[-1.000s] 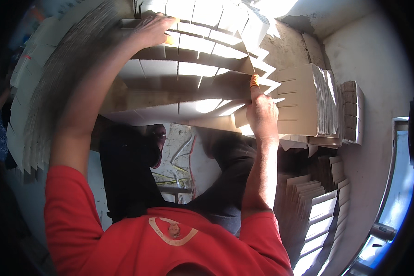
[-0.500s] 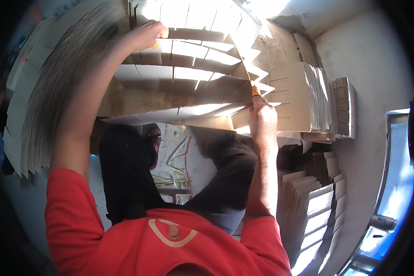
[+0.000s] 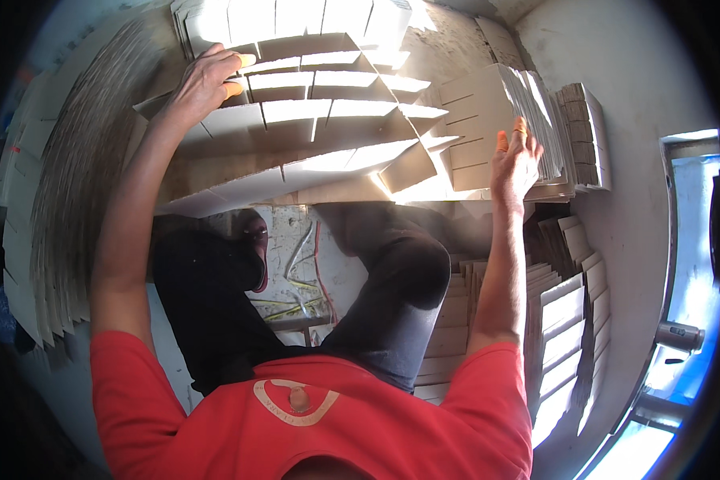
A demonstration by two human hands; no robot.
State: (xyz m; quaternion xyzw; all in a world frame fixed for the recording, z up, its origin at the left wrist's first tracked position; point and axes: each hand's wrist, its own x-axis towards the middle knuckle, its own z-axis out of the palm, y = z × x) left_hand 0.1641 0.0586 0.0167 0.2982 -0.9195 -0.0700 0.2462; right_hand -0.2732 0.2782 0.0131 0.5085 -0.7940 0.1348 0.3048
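Several long slotted cardboard strips (image 3: 328,112) stand on edge, side by side, on the work surface in front of me. At their right ends a cross strip (image 3: 404,118) runs through them. My left hand (image 3: 204,86), with orange covers on thumb and forefinger, is closed about the left end of one of the far strips. Its palm side is hidden. My right hand (image 3: 516,160) is open and holds nothing, its orange-covered fingers apart. It is over the stack of slotted cardboard pieces (image 3: 488,104) on the right.
A tall, fanned stack of cardboard sheets (image 3: 80,160) stands at the left. More slotted cardboard (image 3: 296,18) lies at the far side, in bright sunlight. Further cardboard bundles (image 3: 564,336) stand low at the right, beside a wall (image 3: 624,160). Straps (image 3: 300,276) lie on the floor between my legs.
My right hand has let go of the cross strip and moved right, over the stack. My left hand has moved left along the strips, and the view has shifted slightly.
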